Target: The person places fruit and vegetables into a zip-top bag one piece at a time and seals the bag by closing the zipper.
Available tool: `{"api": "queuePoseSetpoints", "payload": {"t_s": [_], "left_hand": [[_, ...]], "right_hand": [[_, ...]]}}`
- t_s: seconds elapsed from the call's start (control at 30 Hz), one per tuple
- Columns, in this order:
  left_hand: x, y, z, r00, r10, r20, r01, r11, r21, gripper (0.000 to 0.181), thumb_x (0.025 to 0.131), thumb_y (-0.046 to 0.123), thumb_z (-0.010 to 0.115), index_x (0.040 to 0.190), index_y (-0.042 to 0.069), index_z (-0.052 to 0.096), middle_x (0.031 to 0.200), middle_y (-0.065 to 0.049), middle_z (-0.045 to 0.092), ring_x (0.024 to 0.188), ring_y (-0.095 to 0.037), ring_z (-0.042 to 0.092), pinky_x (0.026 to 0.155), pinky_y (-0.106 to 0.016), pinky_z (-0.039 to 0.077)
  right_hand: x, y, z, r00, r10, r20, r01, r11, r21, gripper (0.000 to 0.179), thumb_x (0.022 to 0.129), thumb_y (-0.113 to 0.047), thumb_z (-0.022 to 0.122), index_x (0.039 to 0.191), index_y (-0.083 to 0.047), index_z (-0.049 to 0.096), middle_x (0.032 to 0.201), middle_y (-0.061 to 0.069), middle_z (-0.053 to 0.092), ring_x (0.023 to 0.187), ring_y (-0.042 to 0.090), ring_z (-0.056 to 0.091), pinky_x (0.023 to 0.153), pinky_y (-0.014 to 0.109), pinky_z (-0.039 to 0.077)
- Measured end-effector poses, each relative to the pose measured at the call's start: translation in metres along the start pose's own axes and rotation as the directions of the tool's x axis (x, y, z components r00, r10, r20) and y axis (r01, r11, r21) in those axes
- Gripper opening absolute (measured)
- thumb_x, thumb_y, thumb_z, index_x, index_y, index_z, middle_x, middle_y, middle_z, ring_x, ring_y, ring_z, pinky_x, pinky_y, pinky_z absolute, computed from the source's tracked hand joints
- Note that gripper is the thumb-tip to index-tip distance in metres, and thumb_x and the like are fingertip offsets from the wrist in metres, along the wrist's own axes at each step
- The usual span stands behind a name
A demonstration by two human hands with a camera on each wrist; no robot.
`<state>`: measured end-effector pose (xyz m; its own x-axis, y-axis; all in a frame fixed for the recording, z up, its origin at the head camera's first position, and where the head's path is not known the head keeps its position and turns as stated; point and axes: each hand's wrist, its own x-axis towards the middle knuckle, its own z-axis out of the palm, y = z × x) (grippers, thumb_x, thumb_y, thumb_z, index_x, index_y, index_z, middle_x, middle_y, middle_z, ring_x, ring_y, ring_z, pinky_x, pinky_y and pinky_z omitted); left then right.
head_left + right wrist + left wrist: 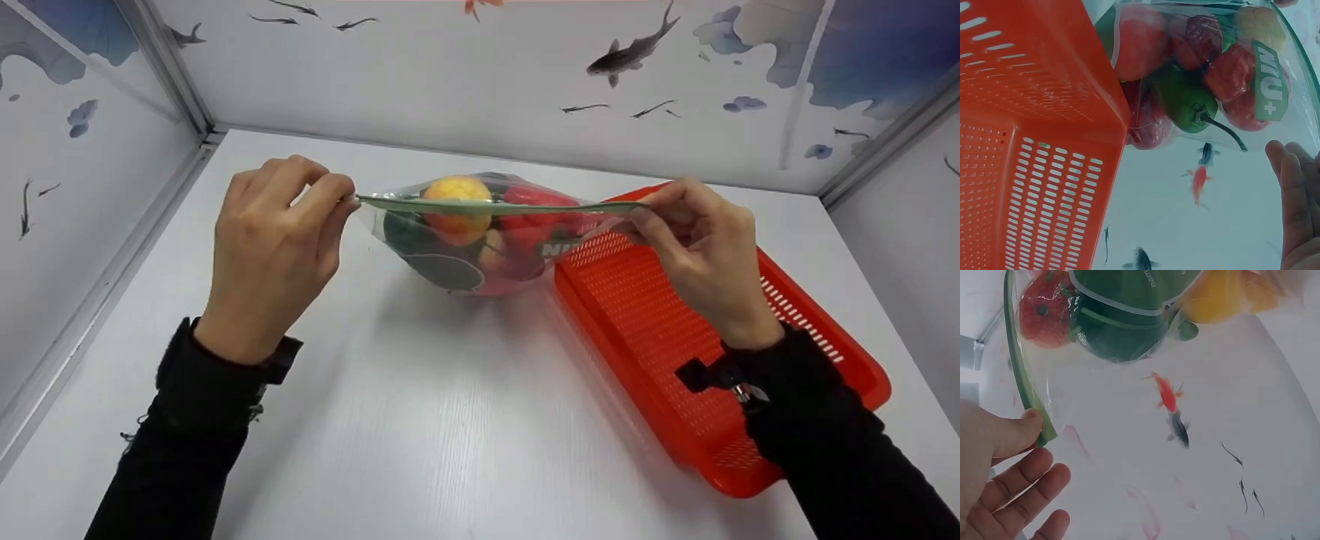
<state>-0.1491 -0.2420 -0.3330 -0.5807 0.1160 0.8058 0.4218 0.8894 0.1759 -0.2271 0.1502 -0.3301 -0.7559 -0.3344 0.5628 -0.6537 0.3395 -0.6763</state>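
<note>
A clear zip bag (450,274) with a green zip strip along its top is stretched between both hands. Inside it are a yellow-orange fruit (457,196), red peppers (536,202) and dark green produce (405,231); the right wrist view also shows a green pepper (1188,104) with a long stem. My left hand (274,247) pinches the strip's left end between thumb and index finger, its other fingers loosely bent in the left wrist view. At the strip's right end, my right hand (705,255) pinches the bag's corner between thumb and fingers.
A red plastic basket (637,322) with slotted sides stands on the right of the white table (435,420), beneath the right forearm and beside the bag. White panels (480,90) printed with fish enclose the table at the back and sides.
</note>
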Motion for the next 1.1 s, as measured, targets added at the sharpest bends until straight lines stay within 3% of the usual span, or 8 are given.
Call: {"api": "queuePoseSetpoints", "payload": {"t_s": [0.2,0.37,0.53,0.7,0.93,1.0,1.03,1.1], "left_hand": [[-0.002,-0.004,-0.003,0.997,-0.02,0.079,0.017,0.999,0.029,0.011,0.107,0.013,0.066,0.103,0.003,0.069,0.099,-0.014,0.072,0.085,-0.034,0.067,0.071,-0.045,0.049],[-0.006,-0.006,-0.005,0.993,-0.049,0.107,0.055,0.997,-0.049,0.011,0.106,0.012,0.067,0.104,0.001,0.065,0.089,-0.013,0.071,0.068,-0.025,0.064,0.061,-0.038,0.052],[-0.007,-0.008,-0.01,0.992,-0.058,0.112,0.07,0.991,-0.11,0.014,0.108,0.014,0.065,0.104,0.001,0.066,0.086,-0.011,0.073,0.073,-0.019,0.073,0.063,-0.025,0.05],[-0.008,-0.004,-0.02,0.996,-0.071,0.054,0.08,0.976,-0.201,0.011,0.106,0.01,0.067,0.104,-0.001,0.069,0.088,-0.01,0.075,0.075,-0.017,0.073,0.069,-0.009,0.042],[-0.01,0.002,-0.038,0.993,-0.084,-0.088,0.054,0.951,-0.304,0.01,0.1,0.009,0.075,0.102,-0.001,0.075,0.087,-0.006,0.077,0.069,-0.014,0.071,0.072,-0.008,0.045],[-0.011,0.003,-0.043,0.986,-0.1,-0.131,0.045,0.929,-0.368,0.01,0.097,0.008,0.078,0.099,-0.001,0.077,0.083,-0.005,0.077,0.066,-0.011,0.071,0.072,-0.01,0.048],[-0.011,0.003,-0.046,0.983,-0.113,-0.143,0.042,0.903,-0.428,0.01,0.095,0.006,0.079,0.098,-0.003,0.077,0.082,-0.007,0.076,0.065,-0.011,0.07,0.071,-0.012,0.051],[-0.011,0.002,-0.049,0.978,-0.15,-0.147,0.036,0.807,-0.589,0.01,0.091,-0.002,0.079,0.096,-0.009,0.075,0.081,-0.013,0.075,0.062,-0.012,0.068,0.068,-0.017,0.055]], "right_hand": [[0.0,-0.002,0.001,1.0,-0.008,0.028,0.007,1.0,0.019,0.01,0.097,0.009,0.071,0.106,0.011,0.067,0.102,-0.014,0.081,0.087,0.004,0.079,0.081,0.021,0.062],[-0.001,-0.003,0.001,0.999,-0.01,0.042,0.01,1.0,-0.006,0.009,0.098,0.007,0.072,0.105,0.01,0.068,0.101,-0.017,0.08,0.088,0.004,0.079,0.083,0.021,0.062],[-0.002,-0.007,0.0,0.999,-0.032,0.044,0.032,0.999,-0.004,0.008,0.097,0.008,0.071,0.104,0.01,0.067,0.1,-0.013,0.081,0.087,0.004,0.079,0.082,0.019,0.062],[-0.005,-0.017,-0.003,0.997,-0.074,0.034,0.073,0.997,0.032,0.009,0.095,0.014,0.069,0.104,0.012,0.068,0.099,-0.008,0.083,0.086,0.006,0.08,0.081,0.019,0.062],[-0.016,-0.04,-0.018,0.992,-0.124,0.031,0.121,0.987,0.107,0.01,0.093,0.016,0.07,0.101,0.017,0.065,0.095,-0.003,0.081,0.078,0.008,0.079,0.077,0.019,0.062],[-0.02,-0.045,-0.023,0.99,-0.138,0.034,0.129,0.973,0.194,0.01,0.093,0.017,0.069,0.101,0.02,0.062,0.093,0.003,0.081,0.074,0.01,0.078,0.074,0.02,0.062],[-0.023,-0.047,-0.026,0.989,-0.142,0.038,0.128,0.961,0.247,0.011,0.093,0.017,0.068,0.101,0.021,0.062,0.093,0.006,0.08,0.072,0.011,0.078,0.073,0.02,0.062],[-0.026,-0.051,-0.031,0.989,-0.143,0.046,0.118,0.93,0.347,0.01,0.093,0.019,0.065,0.101,0.022,0.06,0.091,0.012,0.08,0.067,0.014,0.076,0.068,0.021,0.062]]}}
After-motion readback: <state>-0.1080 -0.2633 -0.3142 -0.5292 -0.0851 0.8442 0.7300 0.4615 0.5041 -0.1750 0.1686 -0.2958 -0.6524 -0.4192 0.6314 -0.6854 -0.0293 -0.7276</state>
